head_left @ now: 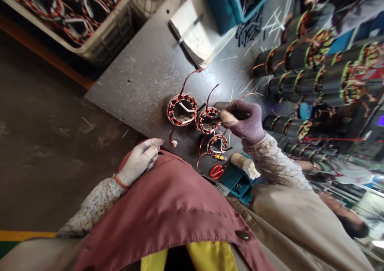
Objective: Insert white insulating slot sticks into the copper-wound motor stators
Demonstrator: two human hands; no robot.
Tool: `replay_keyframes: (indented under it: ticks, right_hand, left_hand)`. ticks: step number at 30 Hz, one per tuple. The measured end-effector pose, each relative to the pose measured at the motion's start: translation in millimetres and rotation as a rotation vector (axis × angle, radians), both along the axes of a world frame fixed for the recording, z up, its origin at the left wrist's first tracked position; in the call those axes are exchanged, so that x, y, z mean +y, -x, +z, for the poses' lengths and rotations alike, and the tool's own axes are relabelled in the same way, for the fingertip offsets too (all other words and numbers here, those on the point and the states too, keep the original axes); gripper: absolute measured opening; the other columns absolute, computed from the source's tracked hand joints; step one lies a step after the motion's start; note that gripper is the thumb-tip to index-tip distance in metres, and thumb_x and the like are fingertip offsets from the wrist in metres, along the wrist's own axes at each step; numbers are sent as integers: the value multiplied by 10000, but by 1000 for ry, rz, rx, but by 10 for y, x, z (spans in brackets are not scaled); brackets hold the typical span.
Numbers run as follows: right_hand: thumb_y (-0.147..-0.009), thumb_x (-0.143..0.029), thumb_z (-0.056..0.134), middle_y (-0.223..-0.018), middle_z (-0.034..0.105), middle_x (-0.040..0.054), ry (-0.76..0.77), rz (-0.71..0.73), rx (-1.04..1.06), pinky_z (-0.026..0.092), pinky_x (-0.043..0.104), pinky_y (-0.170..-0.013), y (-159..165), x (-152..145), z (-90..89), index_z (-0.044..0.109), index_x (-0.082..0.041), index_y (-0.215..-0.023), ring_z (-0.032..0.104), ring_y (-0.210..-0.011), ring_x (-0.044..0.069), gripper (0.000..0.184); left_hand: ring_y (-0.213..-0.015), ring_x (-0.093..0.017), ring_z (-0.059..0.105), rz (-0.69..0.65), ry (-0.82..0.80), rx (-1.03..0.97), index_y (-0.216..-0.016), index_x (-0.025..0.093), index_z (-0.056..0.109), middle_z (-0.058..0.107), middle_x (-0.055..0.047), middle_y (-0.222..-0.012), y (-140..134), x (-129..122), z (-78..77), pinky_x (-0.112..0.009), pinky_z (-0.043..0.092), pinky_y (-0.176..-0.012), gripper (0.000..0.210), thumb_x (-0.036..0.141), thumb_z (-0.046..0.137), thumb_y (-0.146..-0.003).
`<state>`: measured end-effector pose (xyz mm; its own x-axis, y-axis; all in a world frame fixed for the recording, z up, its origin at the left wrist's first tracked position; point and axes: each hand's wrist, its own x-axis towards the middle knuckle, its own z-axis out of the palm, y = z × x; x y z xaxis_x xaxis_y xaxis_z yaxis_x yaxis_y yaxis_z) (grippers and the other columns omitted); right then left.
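My right hand (pixel 247 121), in a purple glove with bare fingertips, is closed beside the middle wound motor stator (pixel 209 120). Something dark shows in its curled fingers, but I cannot make out what it is. A larger stator (pixel 182 110) stands to the left, with red-and-black leads and a white sleeve across its opening. Below the middle one is a smaller stator (pixel 217 144). My left hand (pixel 142 159), in a pale glove, rests against the red apron (pixel 180 187) at the table edge. Its fingers are pressed together, and their contents are hidden.
Red-handled scissors (pixel 216 171), a bundle of pale sticks (pixel 245 165) and a teal tray (pixel 237 181) lie near my right forearm. A notebook (pixel 198 31) and a blue bin (pixel 223 5) are at the back. Stacked stators (pixel 312 87) crowd the right; a crate (pixel 102 43) stands left.
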<state>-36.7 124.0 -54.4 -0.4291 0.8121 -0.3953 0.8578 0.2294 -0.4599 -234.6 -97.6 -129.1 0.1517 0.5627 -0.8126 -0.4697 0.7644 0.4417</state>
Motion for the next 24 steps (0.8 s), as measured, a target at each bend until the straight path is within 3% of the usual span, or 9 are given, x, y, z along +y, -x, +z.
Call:
replay_keyframes:
  ticks: [3, 8, 11, 14, 17, 21, 24]
  right_hand:
    - [-776, -335, 609, -609, 576, 0, 41, 44, 44, 402, 237, -530, 305, -41, -45, 616, -167, -692, 492, -560, 101, 187]
    - [-776, -313, 600, -618, 608, 19, 63, 270, -265, 403, 246, -572, 627, -120, -434, 664, -153, -761, 544, -600, 128, 173]
    - [-772, -299, 609, -620, 613, 23, 74, 310, -312, 414, 254, -590, 656, -86, -494, 673, -157, -768, 568, -634, 145, 156]
    - [-752, -273, 622, -607, 594, 12, 76, 193, -105, 418, 249, -567, 624, 14, -306, 636, -161, -703, 534, -605, 120, 123]
    - [-730, -322, 658, -601, 574, 0, 55, -40, 239, 407, 234, -504, 481, -5, 77, 586, -185, -654, 490, -544, 90, 172]
    - [-706, -413, 731, -593, 561, -14, 103, -367, 478, 414, 230, -433, 72, -467, 572, 590, -216, -678, 497, -491, 96, 244]
    - [-692, -446, 754, -576, 552, -26, 148, -574, 536, 436, 246, -418, -288, -949, 682, 581, -222, -680, 497, -464, 106, 283]
  left_hand:
    - [-404, -55, 328, 28, -9, -20, -1076, 109, 625, 421, 91, -504, 6, -5, 4, -192, 260, -394, 520, 509, 609, -745]
    - [-416, -52, 337, 83, -48, -5, -1085, 120, 633, 438, 83, -518, 5, -125, -17, -187, 266, -405, 475, 484, 600, -782]
    - [-425, -55, 338, 99, -70, 24, -1101, 126, 630, 434, 83, -533, 10, -218, -29, -192, 277, -414, 459, 481, 573, -815]
    - [-473, -67, 402, 15, -173, 86, -1151, 135, 619, 507, 63, -603, 46, -187, -9, -208, 357, -472, 454, 454, 571, -832]
    - [-604, -115, 540, -162, -408, 168, -1266, 138, 578, 608, 29, -710, 77, 49, 64, -256, 470, -626, 576, 413, 664, -767]
    - [-847, -206, 645, -412, -718, 196, -1459, 157, 425, 691, -31, -926, -90, 513, 242, -329, 511, -832, 881, 400, 773, -686]
    - [-1081, -282, 637, -588, -881, 169, -1520, 165, 331, 664, -108, -1215, -392, 739, 383, -387, 492, -962, 1033, 420, 811, -641]
